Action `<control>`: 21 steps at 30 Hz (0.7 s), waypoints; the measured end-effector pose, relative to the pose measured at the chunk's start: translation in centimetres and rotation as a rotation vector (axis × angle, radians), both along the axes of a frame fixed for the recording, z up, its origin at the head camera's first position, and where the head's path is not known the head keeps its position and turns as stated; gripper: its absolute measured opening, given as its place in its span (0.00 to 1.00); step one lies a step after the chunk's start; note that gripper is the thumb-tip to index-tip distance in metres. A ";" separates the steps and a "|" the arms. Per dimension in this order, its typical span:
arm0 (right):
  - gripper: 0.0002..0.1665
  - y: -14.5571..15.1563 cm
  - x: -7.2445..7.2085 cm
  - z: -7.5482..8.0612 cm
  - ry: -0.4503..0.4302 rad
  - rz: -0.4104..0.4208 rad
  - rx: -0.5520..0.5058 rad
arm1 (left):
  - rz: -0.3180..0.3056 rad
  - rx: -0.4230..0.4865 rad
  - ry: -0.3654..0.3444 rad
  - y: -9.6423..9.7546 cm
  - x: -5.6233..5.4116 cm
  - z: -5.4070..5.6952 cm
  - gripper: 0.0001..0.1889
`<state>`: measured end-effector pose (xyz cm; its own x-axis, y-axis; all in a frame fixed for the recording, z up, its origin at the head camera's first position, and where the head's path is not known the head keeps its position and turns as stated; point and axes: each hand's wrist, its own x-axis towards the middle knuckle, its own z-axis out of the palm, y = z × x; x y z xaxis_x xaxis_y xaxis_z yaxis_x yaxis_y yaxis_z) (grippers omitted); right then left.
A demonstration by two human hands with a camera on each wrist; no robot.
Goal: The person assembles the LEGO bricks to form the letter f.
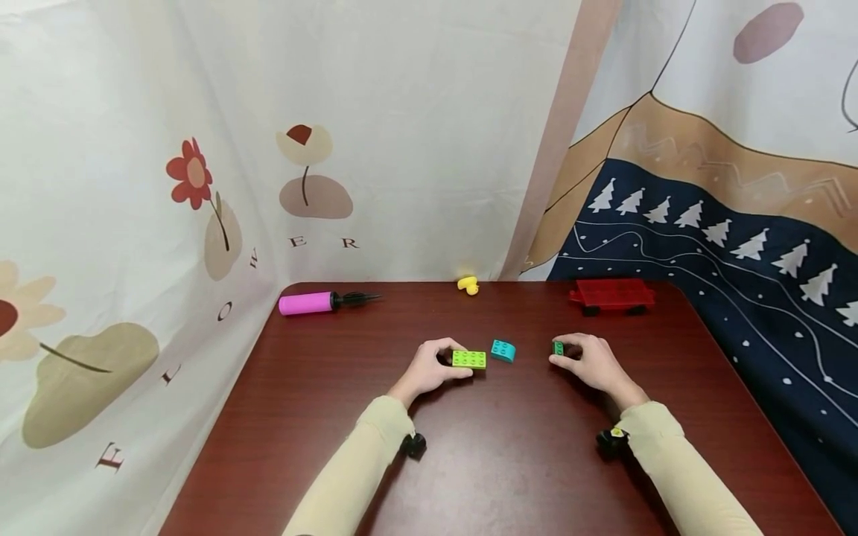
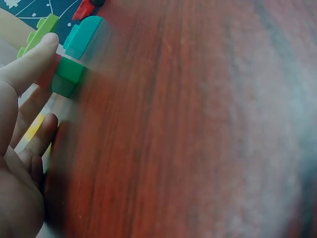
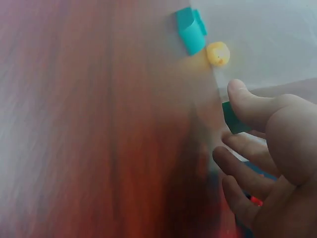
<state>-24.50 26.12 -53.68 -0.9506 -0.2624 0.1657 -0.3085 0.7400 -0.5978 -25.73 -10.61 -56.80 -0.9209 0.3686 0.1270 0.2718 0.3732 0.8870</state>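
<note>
Near the teal block [image 2: 85, 37], the left hand [image 2: 19, 173] has a lime green block [image 2: 42, 30] gripped in its fingers [image 2: 43, 136]. A green block [image 2: 68, 77] shows closer to the wrist than the teal block. Farther from it, a yellow thing [image 2: 33, 128] peeks between the fingers. Past the teal block are a red thing [image 2: 85, 10] and dark blue cloth [image 2: 30, 10]; wood-grained table [image 2: 173, 124] spreads beside it.

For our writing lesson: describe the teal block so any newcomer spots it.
On the table, between left hand and right hand, look just right of the lime block. The teal block has a curved side and, unlike that neighbour, lies loose.
</note>
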 end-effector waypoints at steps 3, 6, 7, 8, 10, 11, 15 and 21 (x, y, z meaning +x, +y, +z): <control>0.26 -1.1 -0.4 0.4 -0.038 0.010 -0.050 | 0.003 0.006 0.004 0.0 0.1 0.0 0.17; 0.26 -2.4 -0.7 0.8 -0.046 0.028 -0.079 | 0.004 0.008 0.002 0.0 0.1 -0.1 0.17; 0.26 -2.8 -0.8 0.9 -0.046 0.039 -0.092 | 0.004 0.009 0.002 0.0 0.1 -0.2 0.17; 0.25 -3.3 -0.9 1.0 -0.043 0.048 -0.101 | 0.004 0.007 0.001 0.0 0.1 -0.2 0.17; 0.25 -4.3 -0.9 1.3 -0.038 0.065 -0.123 | 0.005 0.006 0.000 0.0 0.1 -0.3 0.17; 0.24 -4.8 -0.9 1.4 -0.032 0.076 -0.132 | 0.006 0.007 -0.001 0.0 0.1 -0.3 0.17; 0.24 -7.0 -0.9 1.8 -0.021 0.111 -0.168 | 0.008 0.015 0.001 0.0 0.2 -0.2 0.17; 0.24 -10.0 -1.0 1.9 -0.012 0.171 -0.263 | 0.007 0.005 0.002 0.0 0.1 -0.1 0.16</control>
<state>-25.51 16.15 -51.80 -0.8987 -0.3686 0.2377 -0.4068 0.4977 -0.7660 -25.60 -10.63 -56.94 -0.9233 0.3611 0.1307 0.2709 0.3713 0.8881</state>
